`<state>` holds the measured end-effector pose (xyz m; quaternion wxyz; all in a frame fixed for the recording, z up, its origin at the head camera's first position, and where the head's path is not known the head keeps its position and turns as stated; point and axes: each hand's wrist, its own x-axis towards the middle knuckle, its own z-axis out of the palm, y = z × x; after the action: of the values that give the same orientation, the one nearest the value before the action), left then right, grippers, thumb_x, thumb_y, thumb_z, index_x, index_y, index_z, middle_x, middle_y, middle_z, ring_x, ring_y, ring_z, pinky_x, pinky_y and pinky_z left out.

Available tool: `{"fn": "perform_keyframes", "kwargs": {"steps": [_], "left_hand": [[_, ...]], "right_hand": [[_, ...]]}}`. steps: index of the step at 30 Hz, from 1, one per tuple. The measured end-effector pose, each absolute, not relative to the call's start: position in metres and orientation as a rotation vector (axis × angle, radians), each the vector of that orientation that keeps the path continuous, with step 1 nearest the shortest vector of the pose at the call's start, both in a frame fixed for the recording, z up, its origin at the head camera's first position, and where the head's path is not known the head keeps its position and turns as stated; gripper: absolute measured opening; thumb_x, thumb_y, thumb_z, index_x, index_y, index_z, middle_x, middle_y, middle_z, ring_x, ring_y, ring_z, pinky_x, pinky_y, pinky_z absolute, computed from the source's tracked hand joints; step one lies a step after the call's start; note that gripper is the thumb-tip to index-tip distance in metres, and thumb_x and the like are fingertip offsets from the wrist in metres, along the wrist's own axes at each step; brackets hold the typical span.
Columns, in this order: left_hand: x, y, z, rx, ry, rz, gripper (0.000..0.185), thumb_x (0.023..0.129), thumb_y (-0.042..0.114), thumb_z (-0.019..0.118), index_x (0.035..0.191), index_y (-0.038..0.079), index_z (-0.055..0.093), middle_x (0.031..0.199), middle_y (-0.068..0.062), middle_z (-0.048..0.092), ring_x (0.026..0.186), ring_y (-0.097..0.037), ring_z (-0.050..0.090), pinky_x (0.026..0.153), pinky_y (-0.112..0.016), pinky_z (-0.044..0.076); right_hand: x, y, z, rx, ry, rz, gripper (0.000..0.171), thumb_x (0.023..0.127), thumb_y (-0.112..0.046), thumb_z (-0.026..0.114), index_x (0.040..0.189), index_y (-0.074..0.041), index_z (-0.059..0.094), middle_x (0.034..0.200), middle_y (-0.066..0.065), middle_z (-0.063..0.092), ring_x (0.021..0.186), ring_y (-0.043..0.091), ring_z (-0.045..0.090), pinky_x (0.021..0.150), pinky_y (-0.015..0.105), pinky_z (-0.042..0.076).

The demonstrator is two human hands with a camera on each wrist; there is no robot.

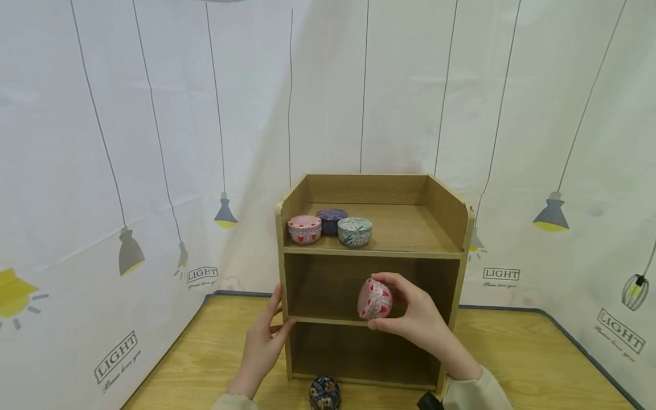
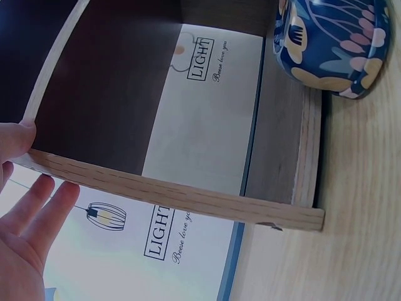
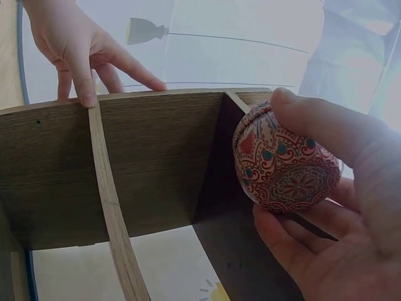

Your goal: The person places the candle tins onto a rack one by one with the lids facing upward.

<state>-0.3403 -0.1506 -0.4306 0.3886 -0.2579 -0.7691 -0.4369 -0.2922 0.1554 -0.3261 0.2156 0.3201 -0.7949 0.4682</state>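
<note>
Two hands share the work: right hand (image 1: pixel 417 319) fingers clasp the red tin (image 1: pixel 374 298); slide it level onto the middle shelf (image 1: pixel 328 320) while the left hand (image 1: pixel 263 344), fingers straight, steadies the rack (image 1: pixel 283 267).

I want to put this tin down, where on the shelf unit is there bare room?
The top shelf is bare right of its three tins; its left end is crowded. The middle shelf shows nothing on it, nor does the bottom shelf.

Both hands are bare; the left hand (image 1: pixel 262 344) and right hand (image 1: pixel 420 322) wear no rings. Pale cream sleeves (image 1: pixel 474 393) cover both wrists.
</note>
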Motion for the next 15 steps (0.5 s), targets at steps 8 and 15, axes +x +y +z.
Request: {"fn": "perform_keyframes", "kwargs": {"steps": [8, 15], "left_hand": [[-0.341, -0.1504, -0.4317, -0.653, -1.966, -1.131, 0.082, 0.083, -0.003, 0.073, 0.152, 0.017, 0.034, 0.145, -0.011, 0.046, 0.109, -0.032, 0.061, 0.066, -0.029, 0.059], [-0.3412, -0.1507, -0.4314, -0.655, -1.964, -1.128, 0.083, 0.083, -0.004, 0.073, 0.152, 0.017, 0.034, 0.145, -0.012, 0.046, 0.109, -0.032, 0.061, 0.066, -0.029, 0.06]], "right_hand": [[-0.2928, 0.1533, -0.3259, 0.872, -2.147, 1.324, 0.071, 0.066, -0.012, 0.09, 0.129, -0.012, 0.057, 0.115, 0.003, 0.063, 0.096, 0.013, 0.063, 0.081, 0.027, 0.056], [-0.2923, 0.1514, -0.324, 0.874, -2.112, 1.355, 0.072, 0.065, -0.008, 0.09, 0.129, -0.012, 0.057, 0.112, 0.003, 0.064, 0.094, 0.012, 0.064, 0.08, 0.026, 0.056]]}}
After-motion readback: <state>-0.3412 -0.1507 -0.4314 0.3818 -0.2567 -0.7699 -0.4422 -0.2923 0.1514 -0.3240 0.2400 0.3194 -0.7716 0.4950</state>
